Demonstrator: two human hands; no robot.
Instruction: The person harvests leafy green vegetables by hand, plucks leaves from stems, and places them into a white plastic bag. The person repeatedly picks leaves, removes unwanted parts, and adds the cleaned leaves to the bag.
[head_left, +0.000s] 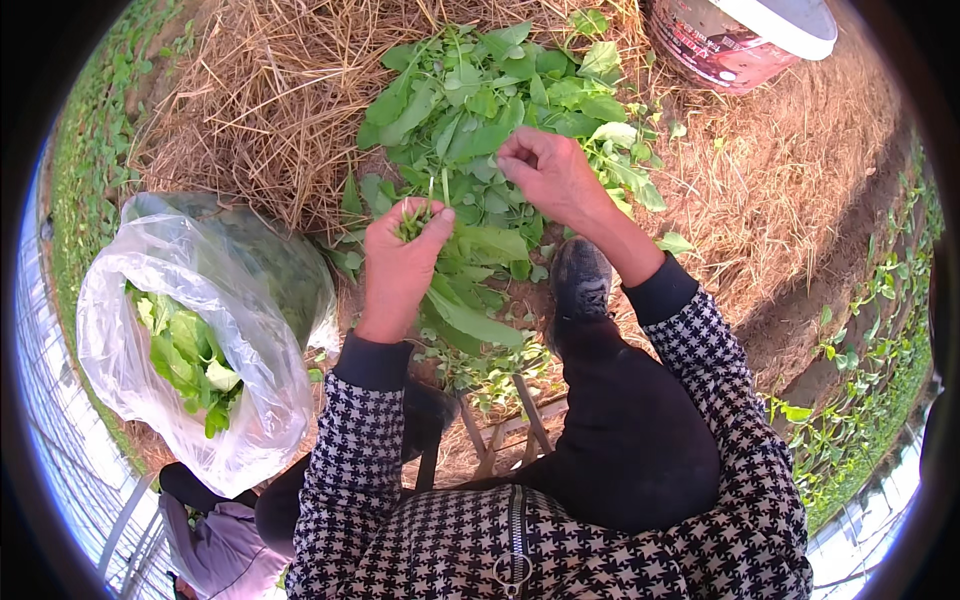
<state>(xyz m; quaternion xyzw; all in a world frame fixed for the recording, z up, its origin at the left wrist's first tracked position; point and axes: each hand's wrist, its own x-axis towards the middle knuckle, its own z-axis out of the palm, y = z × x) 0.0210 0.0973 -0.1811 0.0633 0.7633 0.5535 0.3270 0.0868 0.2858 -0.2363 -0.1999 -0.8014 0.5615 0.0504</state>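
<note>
My left hand (401, 259) grips a bunch of leafy greens (476, 319) by the stems. The cut stem ends poke up between thumb and fingers, while the leaves hang down to the right of the hand. Over the right part of a heap of loose green leaves (465, 97), my right hand (551, 176) is curled, thumb and fingertips drawn together. Whether it pinches anything small cannot be made out. The heap lies on soil and straw before me, partly hidden behind both hands.
An open clear plastic bag (262, 390) holding greens (187, 349) stands at left. A printed bucket (720, 45) with a white rim sits at upper right. Dry straw (262, 97) covers the ground. My shoe (581, 281) borders the heap. Another person's clothing (225, 551) shows at lower left.
</note>
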